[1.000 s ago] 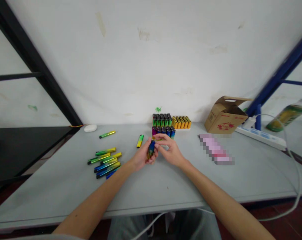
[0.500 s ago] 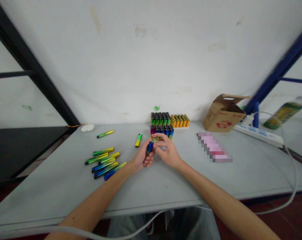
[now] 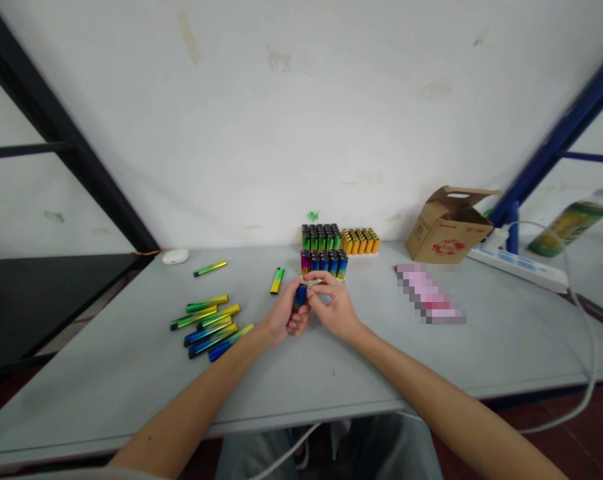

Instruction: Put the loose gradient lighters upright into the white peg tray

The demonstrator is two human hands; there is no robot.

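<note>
A: Begin at the near side. What is recorded?

B: Legs in grey-blue trousers point(image 3: 394, 447) below the table point(image 3: 331, 393), with a white cable point(image 3: 288, 459) running between them.

A: Condition of the hands?

B: Left hand point(image 3: 282, 312): closed, fingers curled around a blue lighter point(image 3: 301, 293), held above the table near its middle. Right hand point(image 3: 337, 307): partly open, fingers bent, thumb and forefinger brought close to the lighter's top end. Whether they grip anything there, I cannot tell.

A: Items lying down?

B: Left of the left hand, a loose pile of six lighters point(image 3: 211, 328), three green-yellow, three mainly blue. On the right, a pink item point(image 3: 428, 293), obscured by pixelation. Farther up, a single green-yellow lighter point(image 3: 276, 281), then another lighter point(image 3: 210, 269) near a white case point(image 3: 175, 257).

A: And beyond the hands?

B: A blue group of upright lighters point(image 3: 326, 262), purple at its left end. Behind it, a green group point(image 3: 321, 238), with an orange group point(image 3: 361, 242) just beside. To the right, an open cardboard box point(image 3: 447, 230) and a white power strip point(image 3: 524, 268); farther right, a tilted bottle point(image 3: 570, 225). Last, the marked white wall point(image 3: 281, 140).
</note>
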